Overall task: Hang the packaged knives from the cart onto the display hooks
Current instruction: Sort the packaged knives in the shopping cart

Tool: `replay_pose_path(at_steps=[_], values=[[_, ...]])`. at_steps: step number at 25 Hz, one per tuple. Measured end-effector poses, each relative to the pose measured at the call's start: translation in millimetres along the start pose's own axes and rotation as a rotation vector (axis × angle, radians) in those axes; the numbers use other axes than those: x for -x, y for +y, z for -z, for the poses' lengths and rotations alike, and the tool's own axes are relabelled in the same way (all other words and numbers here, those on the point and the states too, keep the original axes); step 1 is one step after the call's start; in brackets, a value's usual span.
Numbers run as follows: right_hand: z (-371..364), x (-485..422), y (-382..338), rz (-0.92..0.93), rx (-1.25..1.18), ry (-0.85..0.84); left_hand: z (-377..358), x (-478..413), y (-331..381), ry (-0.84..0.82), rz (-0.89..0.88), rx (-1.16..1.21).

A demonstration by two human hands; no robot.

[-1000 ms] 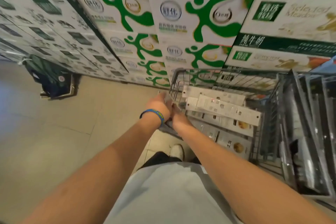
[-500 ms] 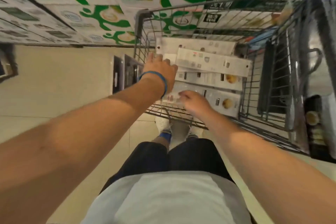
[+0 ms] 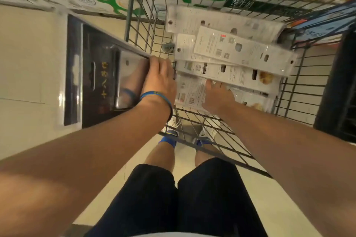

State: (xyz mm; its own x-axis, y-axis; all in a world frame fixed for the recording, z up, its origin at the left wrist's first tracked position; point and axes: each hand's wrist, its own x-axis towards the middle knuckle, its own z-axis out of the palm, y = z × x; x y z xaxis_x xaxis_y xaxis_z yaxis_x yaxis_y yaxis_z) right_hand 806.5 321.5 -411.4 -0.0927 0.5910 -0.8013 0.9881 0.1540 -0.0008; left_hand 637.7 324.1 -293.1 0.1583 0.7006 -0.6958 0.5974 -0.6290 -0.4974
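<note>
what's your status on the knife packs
Left hand on edge of black pack beside the cart, grip unclear. Right hand among white knife packs, fingertips hidden. Display hooks not in view.

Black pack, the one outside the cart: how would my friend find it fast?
Find the wire cart. Just outside its left wall, by the left hand, is the black pack. Inside the cart lie white packs; this one alone is black with gold writing.
</note>
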Motion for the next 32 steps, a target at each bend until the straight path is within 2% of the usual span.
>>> replay_pose_path(at_steps=[3, 10, 12, 14, 17, 20, 23, 24, 26, 27, 28, 29, 30, 31, 32], values=[[-8.1, -10.7, -4.9, -0.028, 0.137, 0.058, 0.4, 0.3, 7.0, -0.011, -0.022, -0.113], [29.2, -12.6, 33.3, 0.138, 0.177, 0.113, -2.7, 0.7, 6.3, -0.062, -0.053, -0.217], [42.5, 4.8, 45.0, 0.158, 0.108, 0.129, 1.5, 2.3, -4.7, -0.061, -0.12, -0.198], [51.8, 30.6, 50.7, 0.115, -0.058, 0.256, 7.2, 5.8, -18.7, -0.06, -0.159, -0.085], [72.0, 73.1, 46.6, 0.051, -0.344, 0.501, 20.9, 17.0, -38.1, -0.052, -0.208, 0.237], [103.1, 131.7, 38.0, 0.077, -0.556, 0.6, 42.3, 46.0, -56.3, -0.073, -0.186, 0.618], [130.2, 188.7, 30.0, 0.089, -0.656, 0.735, 56.0, 90.9, -58.8, -0.031, -0.072, 1.165], [138.0, 208.6, 25.9, 0.097, -0.661, 0.759, 58.9, 105.2, -60.4, -0.049, 0.003, 1.467], [151.4, 244.5, 18.3, 0.169, -0.655, 0.818, 69.0, 119.9, -73.1, -0.354, 0.106, 2.341], [154.8, 261.7, 14.5, 0.245, -0.626, 0.884, 76.2, 125.6, -85.0, -0.586, 0.053, 2.677], [155.5, 277.9, 10.2, 0.326, -0.584, 0.969, 80.8, 126.5, -95.5, -0.652, 0.017, 2.861], [155.7, 290.7, 8.4, 0.407, -0.523, 1.07, 87.5, 128.0, -109.3, -0.568, -0.057, 2.905], [156.9, 299.1, 10.2, 0.452, -0.458, 1.134, 94.9, 129.8, -121.2, -0.401, -0.069, 2.844], [157.3, 303.5, 14.9, 0.455, -0.415, 1.142, 100.3, 131.9, -128.5, -0.278, -0.086, 2.758], [160.0, 307.5, 20.6, 0.415, -0.426, 1.083, 106.4, 134.6, -131.5, -0.254, -0.131, 2.69]])
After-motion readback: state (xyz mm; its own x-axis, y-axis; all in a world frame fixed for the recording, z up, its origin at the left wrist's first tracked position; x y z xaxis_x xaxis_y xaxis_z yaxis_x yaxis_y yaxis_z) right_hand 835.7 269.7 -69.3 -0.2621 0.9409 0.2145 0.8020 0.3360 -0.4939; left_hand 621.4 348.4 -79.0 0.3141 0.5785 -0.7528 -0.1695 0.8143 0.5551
